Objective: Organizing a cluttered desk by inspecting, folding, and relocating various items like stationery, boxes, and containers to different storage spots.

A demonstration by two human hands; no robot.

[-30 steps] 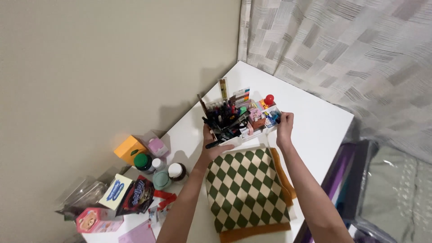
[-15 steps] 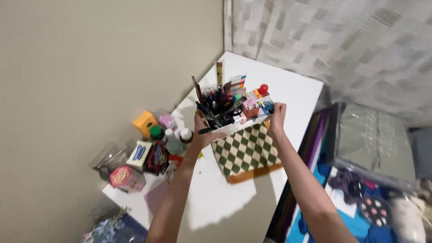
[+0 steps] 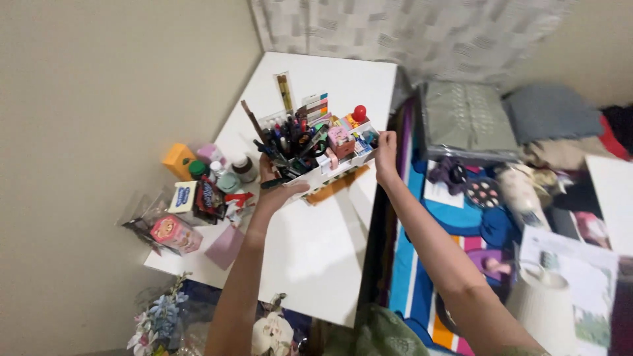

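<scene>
A white table [image 3: 316, 250] fills a corner between a beige wall and a patterned curtain, with a cluttered bed beside it. Over the last second the organizer [image 3: 315, 157] has risen off the table and the view has pulled back, so it is now being carried. The left hand [image 3: 275, 190] clamps its pen end; the right hand [image 3: 384, 153] grips the other end.
</scene>
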